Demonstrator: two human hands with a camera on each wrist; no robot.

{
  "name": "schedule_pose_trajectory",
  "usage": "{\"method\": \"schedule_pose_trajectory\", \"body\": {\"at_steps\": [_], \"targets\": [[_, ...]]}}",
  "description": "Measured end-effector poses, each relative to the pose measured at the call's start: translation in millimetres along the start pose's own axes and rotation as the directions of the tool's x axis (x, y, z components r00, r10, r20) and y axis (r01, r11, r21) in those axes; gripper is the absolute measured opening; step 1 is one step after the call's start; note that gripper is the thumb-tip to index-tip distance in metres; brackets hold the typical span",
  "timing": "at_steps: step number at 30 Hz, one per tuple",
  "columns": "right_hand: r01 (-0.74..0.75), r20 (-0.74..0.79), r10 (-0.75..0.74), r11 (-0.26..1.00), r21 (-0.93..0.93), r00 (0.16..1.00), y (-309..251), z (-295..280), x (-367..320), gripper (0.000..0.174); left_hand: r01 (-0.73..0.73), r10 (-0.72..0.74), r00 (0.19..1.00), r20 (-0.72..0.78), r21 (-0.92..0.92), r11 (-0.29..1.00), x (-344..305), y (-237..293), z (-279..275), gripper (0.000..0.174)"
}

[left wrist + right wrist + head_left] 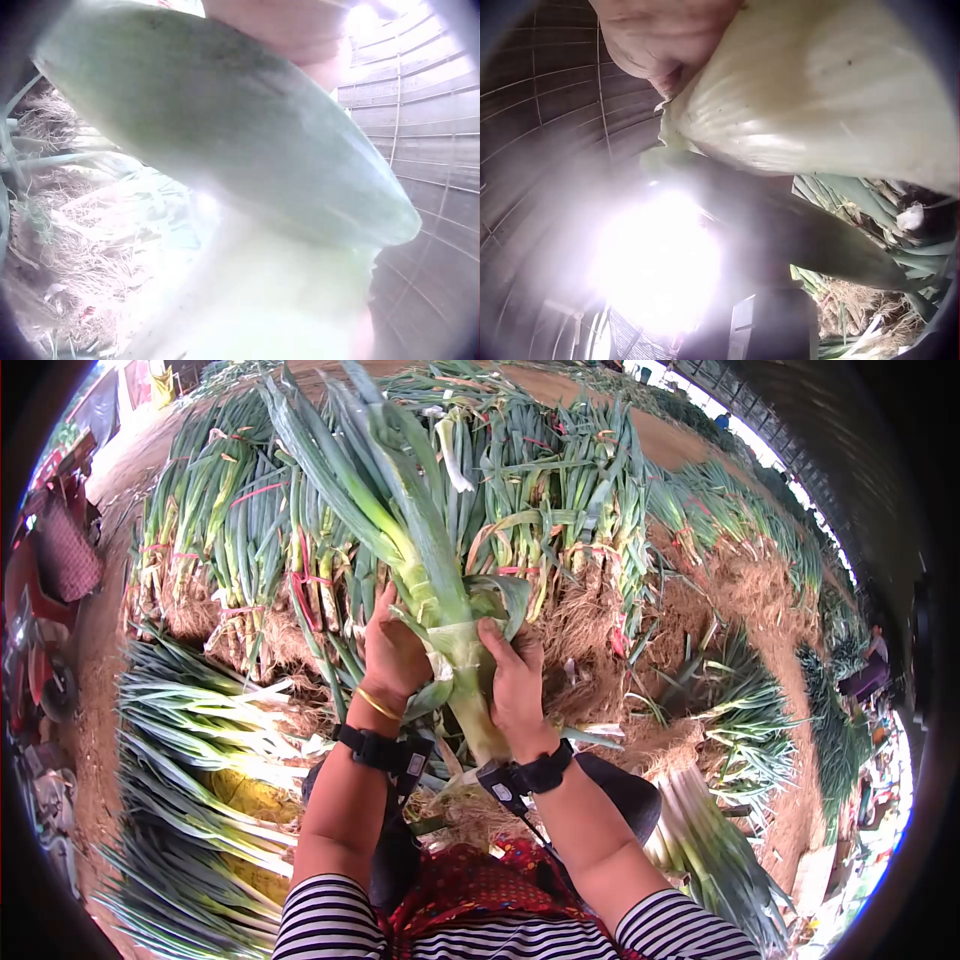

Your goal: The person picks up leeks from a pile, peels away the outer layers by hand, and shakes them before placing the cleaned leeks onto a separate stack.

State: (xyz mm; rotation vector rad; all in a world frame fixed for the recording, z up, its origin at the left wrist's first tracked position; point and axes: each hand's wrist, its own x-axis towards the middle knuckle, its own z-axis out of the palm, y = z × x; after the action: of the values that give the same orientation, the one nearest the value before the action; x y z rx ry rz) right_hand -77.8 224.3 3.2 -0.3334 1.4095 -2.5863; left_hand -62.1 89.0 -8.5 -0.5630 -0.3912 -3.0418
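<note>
A big leek (462, 655) with long green leaves stands tilted in front of me in the head view, its leafy top away from my body. My left hand (393, 652) grips it from the left side, with the fingers partly hidden behind the stalk. From the right, my right hand (517, 685) holds the pale stalk, thumb laid across its front. A broad leaf (225, 127) folds outward across the left wrist view. In the right wrist view the whitish stalk (832, 90) fills the upper right, with part of a hand (664, 34) against it.
Bundles of leeks (215, 510) tied with red strips lie ahead, roots toward me. Loose leeks (200, 730) are piled at left over yellow material, and more leeks (710, 830) lie at right. A red motorbike (40, 630) stands at the far left on bare ground.
</note>
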Motion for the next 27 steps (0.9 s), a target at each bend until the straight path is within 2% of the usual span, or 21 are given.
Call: {"method": "schedule_pose_trajectory", "body": {"at_steps": [1,2,5,7,9,10,11,13,15,16,17,18,19,20,21,22,23,24,25,26,27], "targets": [[-0.005,0.004,0.005,1.0,0.0,1.0,-1,1,-1,0.014,-0.042,0.044,0.999,-0.017,0.105,0.994,0,-1,0,0.049],[0.036,-0.01,-0.036,0.999,-0.005,0.999,-4,5,-4,0.014,-0.047,0.05,0.999,-0.021,0.107,0.993,0,-1,0,0.049],[0.083,-0.024,-0.084,0.996,-0.038,0.996,-5,5,-7,0.016,0.021,-0.026,0.996,-0.091,-0.057,0.998,7,-2,1,0.048],[0.109,-0.041,-0.109,0.994,-0.003,0.993,-10,8,-6,0.016,0.024,-0.027,0.999,-0.045,-0.069,0.997,4,-6,7,0.051],[0.118,-0.035,-0.119,0.993,-0.018,0.992,-9,6,-7,0.015,0.034,0.007,0.979,-0.204,0.201,0.979,2,-11,11,0.055],[0.126,-0.029,-0.127,0.992,-0.03,0.991,-9,5,-8,0.015,0.032,0.011,0.978,-0.206,0.201,0.979,3,-11,10,0.055],[0.124,-0.028,-0.125,0.992,-0.027,0.992,-10,6,-10,0.015,0.046,0.011,0.962,-0.272,0.202,0.978,7,-11,6,0.057],[0.225,0.009,-0.227,0.955,-0.196,0.974,-17,7,-16,0.016,0.065,0.008,0.941,-0.34,0.202,0.977,12,-9,-4,0.058],[0.207,-0.033,-0.213,0.971,-0.119,0.977,-23,6,-22,0.018,-0.015,0.081,0.972,-0.219,0.289,0.957,14,-2,-17,0.058],[0.193,-0.073,-0.196,0.98,-0.041,0.978,-26,3,-23,0.021,0.006,0.114,0.923,-0.368,0.31,0.951,17,1,-45,0.057],[0.191,-0.075,-0.194,0.981,-0.044,0.978,-28,-4,-25,0.021,0.007,0.112,0.922,-0.37,0.306,0.952,16,3,-46,0.057],[0.447,0.153,-0.441,0.704,-0.552,0.884,-29,-16,-26,0.025,-0.013,0.116,0.925,-0.362,0.277,0.961,14,4,-42,0.056],[0.593,0.467,-0.484,0.14,-0.793,0.74,-29,-29,-27,0.029,-0.03,0.12,0.927,-0.356,0.247,0.969,12,4,-39,0.055],[0.255,0.236,-0.13,0.725,-0.64,0.963,-22,-46,-25,0.048,-0.034,0.263,0.814,-0.518,0.408,0.912,16,0,-24,0.055],[0.244,0.226,-0.124,0.723,-0.646,0.966,-23,-45,-26,0.048,-0.001,0.309,0.786,-0.535,0.5,0.866,15,2,-22,0.054],[-0.074,0.08,0.123,0.889,-0.452,0.989,-22,-40,-27,0.058,0.027,0.342,0.77,-0.539,0.562,0.826,14,6,-26,0.052],[-0.378,0.002,0.385,0.907,-0.183,0.923,-21,-38,-29,0.069,0.055,0.375,0.756,-0.536,0.623,0.781,14,8,-30,0.051],[-0.294,0.06,0.37,0.816,-0.499,0.927,-3,-50,-38,0.09,0.006,0.469,0.699,-0.54,0.66,0.751,17,5,-23,0.05],[-0.298,0.049,0.37,0.815,-0.497,0.928,8,-61,-49,0.09,0.0,0.511,0.698,-0.502,0.713,0.701,15,6,-32,0.048],[-0.162,0.11,0.353,0.655,-0.738,0.929,13,-59,-59,0.089,0.013,0.534,0.691,-0.488,0.746,0.665,15,7,-37,0.048],[0.0,0.172,0.358,0.435,-0.901,0.918,18,-56,-64,0.088,0.027,0.557,0.683,-0.472,0.778,0.627,14,5,-41,0.047]]}}
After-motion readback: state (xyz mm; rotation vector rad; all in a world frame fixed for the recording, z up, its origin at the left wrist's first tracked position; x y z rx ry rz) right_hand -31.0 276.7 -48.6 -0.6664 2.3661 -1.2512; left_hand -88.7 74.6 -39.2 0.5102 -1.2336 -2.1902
